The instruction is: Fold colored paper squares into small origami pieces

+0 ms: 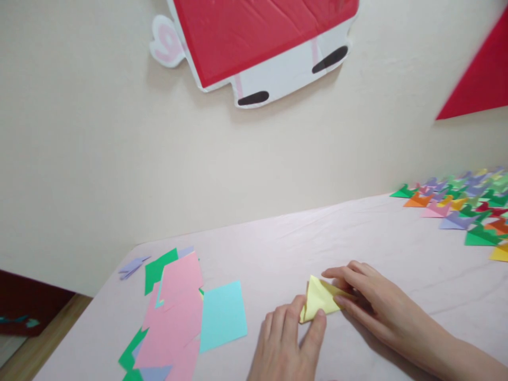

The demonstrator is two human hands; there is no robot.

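A piece of yellow paper (317, 297), folded into a pointed shape, lies on the pale table between my two hands. My left hand (288, 333) grips its lower left part, with the thumb on the near edge and the index finger at the left side. From the right, my right hand (365, 296) pinches the narrow tip between thumb and fingers. A light blue square sheet (224, 316) rests flat to the left of my left hand.
Pink sheets (174, 317) overlap green sheets (159, 270) on the table's left side. A folded lilac piece (134, 267) lies near the left edge. Rows of colourful folded paper birds (456, 219) stand at the far right. Behind is a wall with a red-and-white cutout (273, 74).
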